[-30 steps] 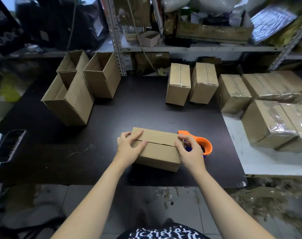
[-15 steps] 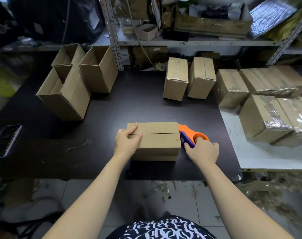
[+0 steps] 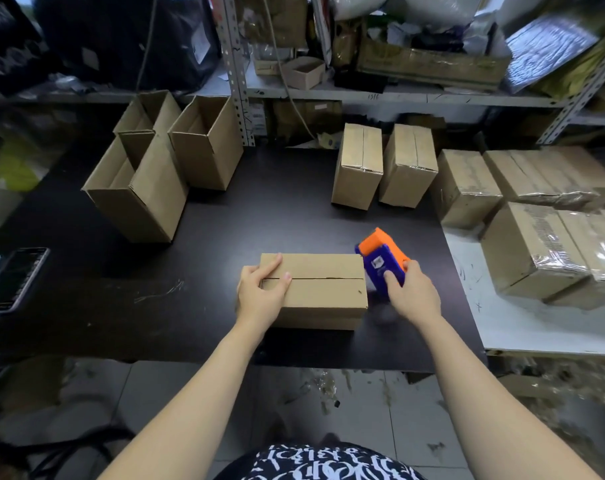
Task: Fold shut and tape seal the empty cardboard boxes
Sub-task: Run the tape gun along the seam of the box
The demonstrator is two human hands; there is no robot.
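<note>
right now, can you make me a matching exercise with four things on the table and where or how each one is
Things:
1. front box
2. dispenser
3. phone
4. open boxes

Places or states:
a. at the left edge of the table
b. held by the right hand
c. folded shut, under the left hand
d. far left, tops open

Pairs: 1-c, 2-b, 3-a, 4-d

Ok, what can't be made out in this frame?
Head view:
Tape roll inside the tape dispenser: hidden by its casing and the right hand.
Left end of the box: covered by the left hand.
Dispenser's label: too small to read.
Screen of the phone: dark, blurred.
</note>
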